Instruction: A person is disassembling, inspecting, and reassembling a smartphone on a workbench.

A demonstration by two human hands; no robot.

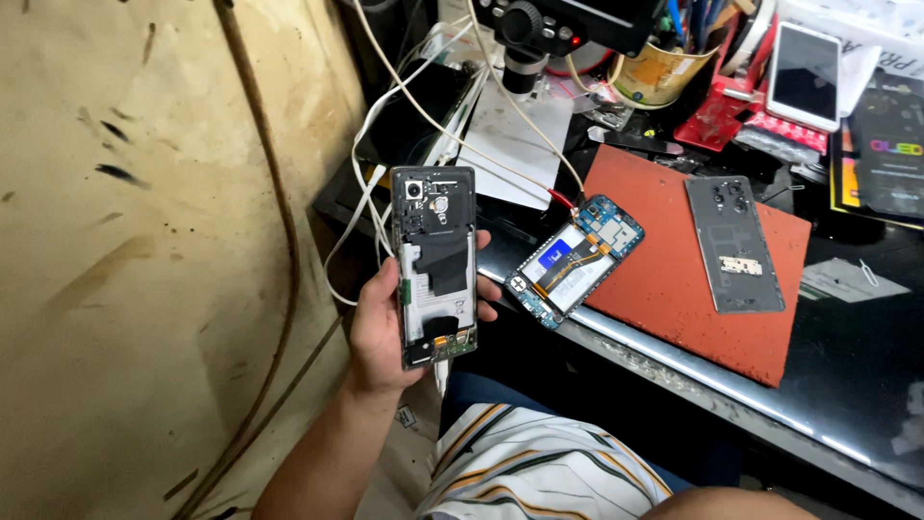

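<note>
- in the head view, off the left edge of the bench (866,404), the left hand (380,332) is wrapped around an opened phone (435,265), fingers on its right edge and thumb on the left, holding it upright with its insides facing the camera.
- the phone's back cover is off: the camera module, a dark coil pad and a white battery label are exposed; a cable (361,207) seems to run up from it toward the bench, though where it joins is hard to tell.
- the right hand is out of view; only a bare forearm shows at the bottom edge, so i cannot tell its state.
- on the bench, a second phone (576,260) lies open at the corner of a red mat (674,279), with a blue battery showing and wires clipped to its top end.
- a grey back cover (734,244) lies flat on the mat, well apart from the held phone.
- further back stand a microscope (525,39), a cup of tools (659,72) and a white phone (804,75).
- progress, as a judgement: the held phone is already opened and stripped of its cover; no tool is at it and reassembly is not yet begun.
</note>
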